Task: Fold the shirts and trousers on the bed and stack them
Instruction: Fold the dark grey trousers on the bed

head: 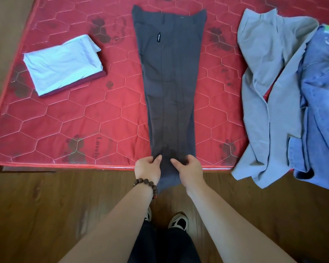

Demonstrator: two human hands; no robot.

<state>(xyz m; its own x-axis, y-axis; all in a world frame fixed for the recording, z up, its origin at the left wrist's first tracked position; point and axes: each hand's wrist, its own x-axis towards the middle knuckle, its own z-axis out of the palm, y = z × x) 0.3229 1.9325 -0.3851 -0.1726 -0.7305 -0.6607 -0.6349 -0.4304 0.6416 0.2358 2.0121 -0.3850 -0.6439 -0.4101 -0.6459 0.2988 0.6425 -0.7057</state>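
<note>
Two hands grip trouser hems at mattress edge

Two folded shirts, pale blue over maroon [65, 66], sit stacked at the upper left of the red quilted mattress [103, 114]. At frame centre, dark grey trousers [171, 82] lie lengthwise, legs together, hems hanging over the near edge. The left hand [147, 168], beaded bracelet [147, 185] on its wrist, and the right hand [189, 168] each pinch the hems. At right, a grey garment [273, 95] and denim shirt [321, 111] lie crumpled.
</note>
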